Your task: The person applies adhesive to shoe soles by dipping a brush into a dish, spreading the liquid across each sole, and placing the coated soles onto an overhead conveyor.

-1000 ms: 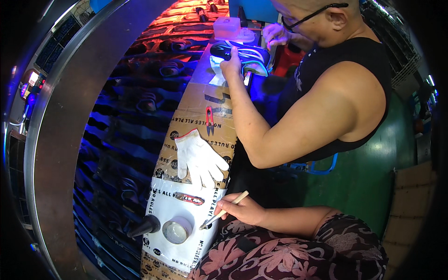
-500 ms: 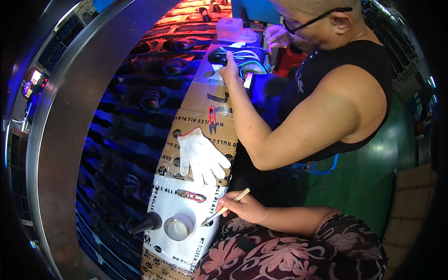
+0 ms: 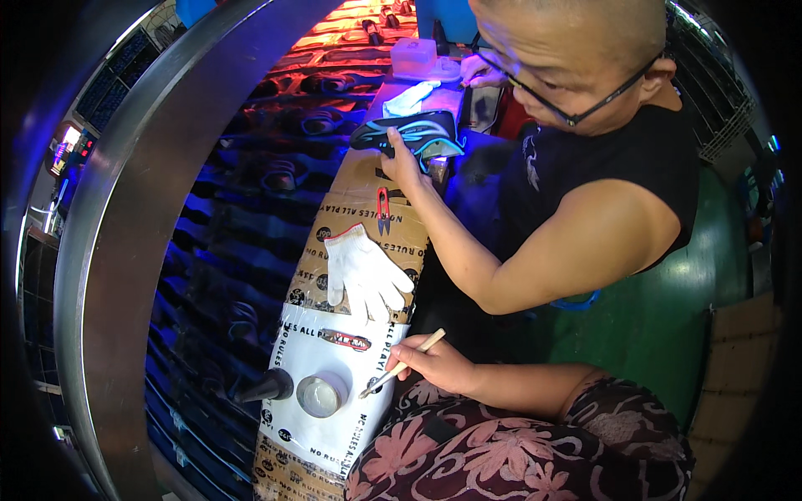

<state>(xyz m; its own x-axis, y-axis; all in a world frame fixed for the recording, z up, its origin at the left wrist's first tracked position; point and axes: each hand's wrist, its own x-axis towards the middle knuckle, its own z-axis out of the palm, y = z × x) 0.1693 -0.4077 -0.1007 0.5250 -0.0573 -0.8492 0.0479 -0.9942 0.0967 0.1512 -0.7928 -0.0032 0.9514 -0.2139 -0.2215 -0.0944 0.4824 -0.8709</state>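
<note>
My right hand (image 3: 434,365) reaches in from the right and is closed around the pale handle of a slim brush (image 3: 428,344). The brush slants down to the left, its tip by the right edge of a white sheet (image 3: 334,438). Left of the tip stands a small round metal tin (image 3: 319,397), with a dark cone-shaped thing (image 3: 269,387) beside it. Just above the tin is an oblong red and dark item (image 3: 345,339) whose kind is unclear. A white knitted glove (image 3: 368,275) lies farther up the cardboard-covered bench. My left hand does not show.
Across the bench's far part, a co-worker (image 3: 585,200) holds a black and blue shoe (image 3: 413,138). Red thread snips (image 3: 383,210) lie above the glove. A clear plastic box (image 3: 413,58) stands farther back. A broad metal rail (image 3: 109,184) and a dark conveyor (image 3: 209,292) run along the left.
The co-worker has brought the shoe nearer and tilted it, with the head leaning left. The view has shifted slightly. My right hand and the brush have barely moved.
</note>
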